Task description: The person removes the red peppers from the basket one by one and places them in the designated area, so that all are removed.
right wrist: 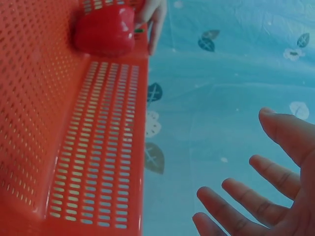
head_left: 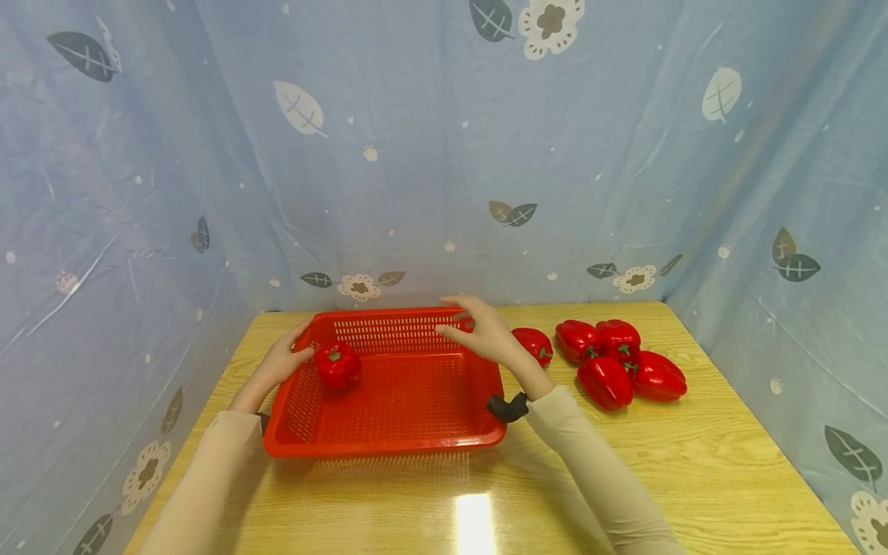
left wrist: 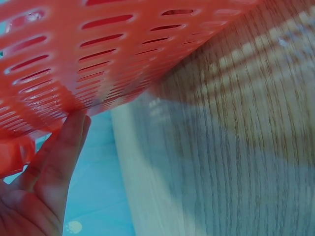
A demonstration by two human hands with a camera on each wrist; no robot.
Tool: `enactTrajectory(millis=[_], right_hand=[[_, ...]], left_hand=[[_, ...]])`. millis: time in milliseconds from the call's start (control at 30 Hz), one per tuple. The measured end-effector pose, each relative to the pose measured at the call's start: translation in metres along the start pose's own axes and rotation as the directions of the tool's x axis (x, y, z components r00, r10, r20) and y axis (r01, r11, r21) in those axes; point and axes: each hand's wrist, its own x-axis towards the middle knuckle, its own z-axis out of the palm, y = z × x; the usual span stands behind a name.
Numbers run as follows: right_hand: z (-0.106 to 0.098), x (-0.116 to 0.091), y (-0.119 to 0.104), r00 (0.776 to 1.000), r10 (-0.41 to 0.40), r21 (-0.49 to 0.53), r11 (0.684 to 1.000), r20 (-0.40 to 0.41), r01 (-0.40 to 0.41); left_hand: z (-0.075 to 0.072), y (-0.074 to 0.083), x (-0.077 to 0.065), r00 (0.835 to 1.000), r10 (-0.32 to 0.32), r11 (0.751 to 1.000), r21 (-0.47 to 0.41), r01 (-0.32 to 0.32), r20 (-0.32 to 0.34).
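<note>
A red plastic basket (head_left: 388, 447) with slotted walls stands on the table, a red bell pepper (head_left: 338, 364) inside at its left end. My left hand (head_left: 280, 360) holds the basket's left rim, thumb over the edge toward the pepper. In the left wrist view, fingers (left wrist: 61, 162) of that hand lie against the outside of the slotted wall. Above the basket's far right corner is my right hand (head_left: 486, 333), fingers spread and holding nothing. The right wrist view shows its fingers (right wrist: 236, 216) apart, away from the basket wall (right wrist: 93, 162).
Several more red bell peppers (head_left: 605, 383) lie in a loose group right of the basket; one pepper (head_left: 532, 344) is close by its right wall, partly behind my right wrist. A light blue patterned curtain (head_left: 416, 193) encloses the wooden table (head_left: 555, 493) at the back and sides.
</note>
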Motion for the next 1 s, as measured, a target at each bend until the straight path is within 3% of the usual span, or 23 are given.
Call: enactTrajectory(millis=[267,400,1000], right_hand=[[0.014,0.007,-0.006,0.999,-0.04,0.032,0.999,0.023,0.039],[0.021,0.009,-0.009,0.999,-0.021,0.057,0.998,0.045,0.019],[0.052,0.023,-0.024,0.989,0.009,-0.004,1.0,0.15,-0.009]], left_hand=[[0.0,0.0,-0.001,1.0,0.004,1.0,0.0,-0.004,-0.009],[0.001,0.0,-0.001,1.0,0.003,1.0,-0.003,-0.003,-0.006],[0.001,-0.003,0.001,1.0,0.01,1.0,-0.007,-0.01,-0.007]])
